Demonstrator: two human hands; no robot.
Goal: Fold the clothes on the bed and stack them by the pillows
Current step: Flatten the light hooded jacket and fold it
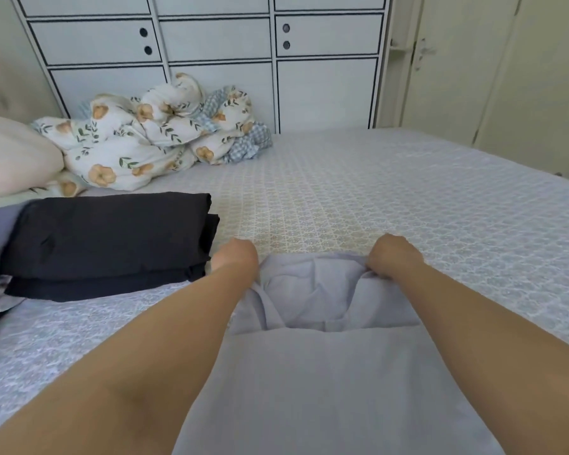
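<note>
A: What's on the bed?
B: Black clothes folded left, near the pillow.
A: Hands?
B: Left hand and right hand grip the grey garment, near edge; bare sheet far right.

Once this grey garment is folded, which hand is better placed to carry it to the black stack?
Probably left: the left hand grips the grey garment right beside the black stack.

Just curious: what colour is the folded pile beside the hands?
Black folded clothes, clearest in head view.
</note>
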